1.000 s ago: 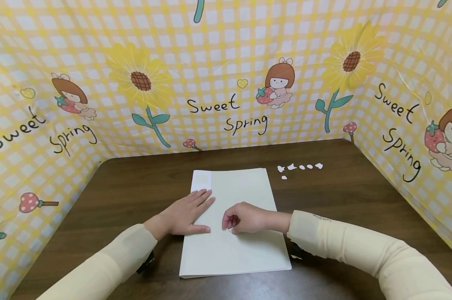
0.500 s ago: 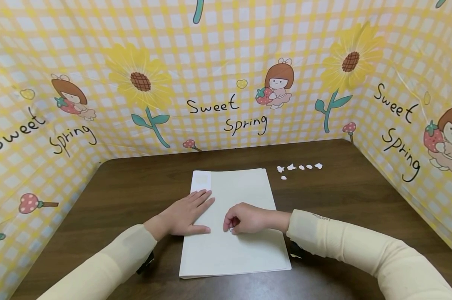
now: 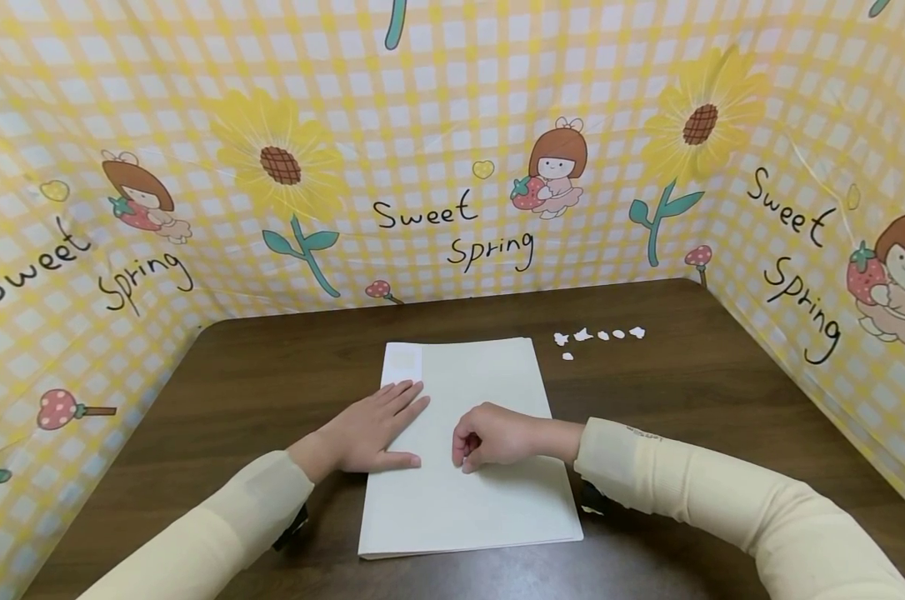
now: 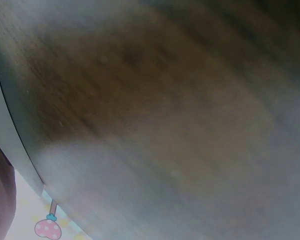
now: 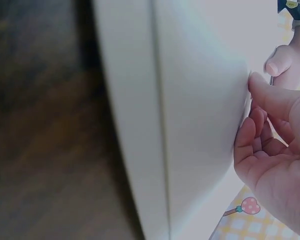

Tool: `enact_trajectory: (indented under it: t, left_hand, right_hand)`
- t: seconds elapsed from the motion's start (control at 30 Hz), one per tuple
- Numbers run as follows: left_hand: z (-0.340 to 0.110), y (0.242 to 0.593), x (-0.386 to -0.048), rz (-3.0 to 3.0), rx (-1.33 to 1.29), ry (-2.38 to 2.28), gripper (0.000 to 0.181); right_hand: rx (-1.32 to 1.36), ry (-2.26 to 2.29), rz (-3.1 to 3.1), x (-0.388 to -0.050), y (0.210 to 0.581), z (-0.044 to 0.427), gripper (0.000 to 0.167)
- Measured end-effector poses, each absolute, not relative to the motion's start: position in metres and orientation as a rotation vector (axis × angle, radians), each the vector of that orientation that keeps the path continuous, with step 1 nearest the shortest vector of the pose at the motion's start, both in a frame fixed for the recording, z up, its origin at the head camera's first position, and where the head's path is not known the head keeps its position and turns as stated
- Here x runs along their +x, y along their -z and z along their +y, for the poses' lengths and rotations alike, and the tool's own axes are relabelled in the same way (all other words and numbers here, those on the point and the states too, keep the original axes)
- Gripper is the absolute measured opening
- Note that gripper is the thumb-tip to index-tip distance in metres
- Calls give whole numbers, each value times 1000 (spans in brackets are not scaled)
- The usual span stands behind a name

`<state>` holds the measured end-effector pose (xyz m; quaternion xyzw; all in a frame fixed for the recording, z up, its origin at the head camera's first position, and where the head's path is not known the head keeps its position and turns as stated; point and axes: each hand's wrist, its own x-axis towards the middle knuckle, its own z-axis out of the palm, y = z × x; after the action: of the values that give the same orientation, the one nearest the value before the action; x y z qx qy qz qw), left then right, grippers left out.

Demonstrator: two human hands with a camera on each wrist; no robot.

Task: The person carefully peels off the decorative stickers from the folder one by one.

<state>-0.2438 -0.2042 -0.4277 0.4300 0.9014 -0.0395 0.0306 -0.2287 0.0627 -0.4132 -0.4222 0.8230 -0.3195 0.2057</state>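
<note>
**A flat left hand (image 3: 373,432) and a curled right hand (image 3: 497,435) on a white folder (image 3: 463,508)**

The folder lay in the lower middle of the head view, on a dark brown worktop (image 3: 272,350). At its left edge, the left hand rested palm down: the fingers were straight and slightly spread, pointing toward the upper right, and the thumb was held away to the right. That grip was relaxed; it pinched nothing and simply lay against the folder.

The right hand reached in from the right and was over the middle of the folder. Its grip was nearly closed, with fingers bent inward and the thumb brought near them, the tips down at the folder's surface. Whether something small was caught between thumb and fingers could not be told. The right wrist view gave the same curled fingers on its right side, against the folder's bright face, while the left wrist view showed mostly blurred brown surface.

A paler patch (image 3: 403,361) marked the folder's upper left corner, just beyond the left fingertips. To the right of the folder's upper end lay a row of five small white scraps (image 3: 619,334), with a single scrap (image 3: 567,357) below the leftmost. Both arms wore cream sleeves (image 3: 692,475). Behind the worktop, a yellow checked cloth (image 3: 422,100) with flowers and lettering filled the upper frame.
</note>
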Motion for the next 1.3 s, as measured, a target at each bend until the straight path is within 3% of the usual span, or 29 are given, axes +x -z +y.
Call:
enact_trajectory:
  t: [0.57,1.3]
  left_hand:
    - [-204,426,-242,2773,1352,99,92]
    - [-204,426,-243,2770,1338,127,93]
  right_hand:
    - [-1226,993,2218,-234,413,73,11]
    - [-1024,1190,2349,-250,405,115,5]
